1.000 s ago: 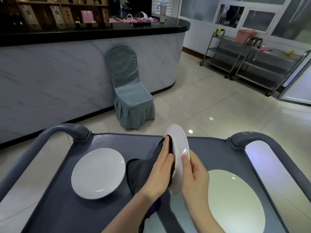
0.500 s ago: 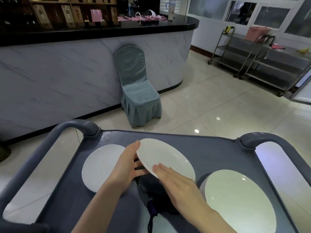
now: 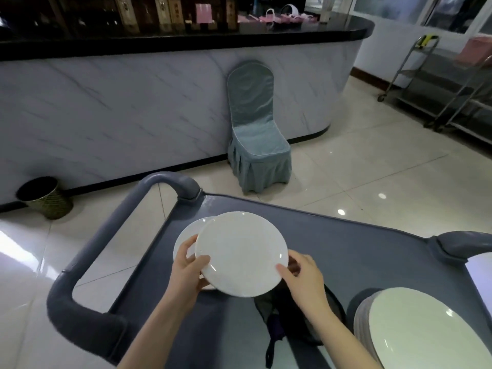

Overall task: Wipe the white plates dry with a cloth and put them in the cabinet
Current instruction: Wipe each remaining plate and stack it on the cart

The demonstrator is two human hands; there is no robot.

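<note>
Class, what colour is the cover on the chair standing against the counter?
Pale blue-grey chair cover, clearest in the head view.

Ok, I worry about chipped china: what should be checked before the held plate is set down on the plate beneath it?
1. Two-handed grip on the round white plate: ok; the left hand and the right hand hold opposite edges.
2. Landing spot, the flat white plate on the grey plastic cart: ok; its visible part is bare.
3. Left fingers out from between the plates: cannot tell; they are hidden under the held one.
4. Landing spot free of the dark cloth: ok; it lies on the cart beneath the right hand.
5. Held plate dry: cannot tell.
</note>
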